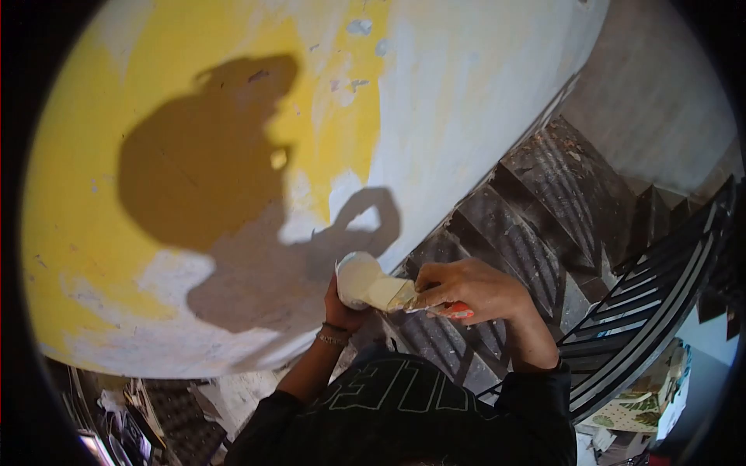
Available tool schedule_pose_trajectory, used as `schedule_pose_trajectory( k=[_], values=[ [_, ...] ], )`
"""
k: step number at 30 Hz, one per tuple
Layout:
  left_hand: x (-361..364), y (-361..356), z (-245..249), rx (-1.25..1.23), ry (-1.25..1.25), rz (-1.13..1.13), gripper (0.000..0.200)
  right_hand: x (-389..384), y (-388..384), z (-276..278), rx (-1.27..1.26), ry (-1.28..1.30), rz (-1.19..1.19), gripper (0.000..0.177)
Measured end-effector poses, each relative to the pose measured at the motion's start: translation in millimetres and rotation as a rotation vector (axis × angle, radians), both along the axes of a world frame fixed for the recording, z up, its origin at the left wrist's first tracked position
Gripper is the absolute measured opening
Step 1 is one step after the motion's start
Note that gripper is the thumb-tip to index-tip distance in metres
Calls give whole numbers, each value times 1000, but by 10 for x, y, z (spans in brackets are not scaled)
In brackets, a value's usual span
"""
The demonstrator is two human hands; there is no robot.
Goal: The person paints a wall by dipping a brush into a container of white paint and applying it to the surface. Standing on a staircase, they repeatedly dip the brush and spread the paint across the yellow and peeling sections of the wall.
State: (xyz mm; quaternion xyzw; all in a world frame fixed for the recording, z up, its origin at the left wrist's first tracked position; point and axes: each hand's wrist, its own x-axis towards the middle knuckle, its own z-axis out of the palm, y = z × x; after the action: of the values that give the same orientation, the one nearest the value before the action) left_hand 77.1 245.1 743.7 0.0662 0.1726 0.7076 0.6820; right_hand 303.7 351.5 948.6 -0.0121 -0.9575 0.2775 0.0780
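My left hand is wrapped around a round tub of off-white paint, tilted so its mouth faces me. A wide paintbrush, caked in cream paint with a bit of orange-red on its handle, is in my right hand. Its bristles reach over the rim of the tub and touch the paint. Behind both hands rises a curved wall, yellow on the left and patchy white towards the right, with scuffs and chips. My shadow falls across it.
Dark, paint-speckled winding stairs run along the wall's lower right edge. A black metal railing curves along the right. Assorted clutter lies at the lower left, and a leaf-patterned item sits beyond the railing.
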Motion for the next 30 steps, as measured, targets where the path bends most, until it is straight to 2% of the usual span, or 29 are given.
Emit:
schedule_pose_trajectory(
  k=[5,8,9,11,14,16,17,19,21,23,27,29,30],
  values=[
    [17,-9,-138,-81,2,49,64,0,127,132,44,-56,70,40],
    [138,-64,-142,-47,-74,93,54,50,231,182,53,-42,171,36],
    [201,-136,-84,-35,-130,105,49,66,277,147,-30,3,180,37],
    [404,-301,63,-73,275,249,47,102,356,29,-205,91,188,38],
    [596,-379,280,-153,857,424,58,120,412,8,-370,158,145,28],
    [650,-470,319,-229,1102,476,61,104,465,-146,-456,192,93,25],
    [645,-497,331,-255,1160,482,58,71,447,-231,-666,203,-1,25],
    [564,-496,272,-212,839,456,54,-13,370,-421,-1073,224,-203,26],
    [393,-477,36,-77,86,357,53,-152,390,-601,-1135,268,-284,23],
    [295,-468,-147,-67,-11,329,56,-251,397,-681,-1207,253,-351,21],
    [122,-469,-201,-87,-62,334,64,-478,322,-794,-1257,255,-412,17],
    [105,-508,-242,-119,144,384,65,-541,341,-789,-1246,235,-406,16],
    [84,-507,-249,-129,150,401,66,-578,357,-742,-1219,223,-409,16]
  ],
)
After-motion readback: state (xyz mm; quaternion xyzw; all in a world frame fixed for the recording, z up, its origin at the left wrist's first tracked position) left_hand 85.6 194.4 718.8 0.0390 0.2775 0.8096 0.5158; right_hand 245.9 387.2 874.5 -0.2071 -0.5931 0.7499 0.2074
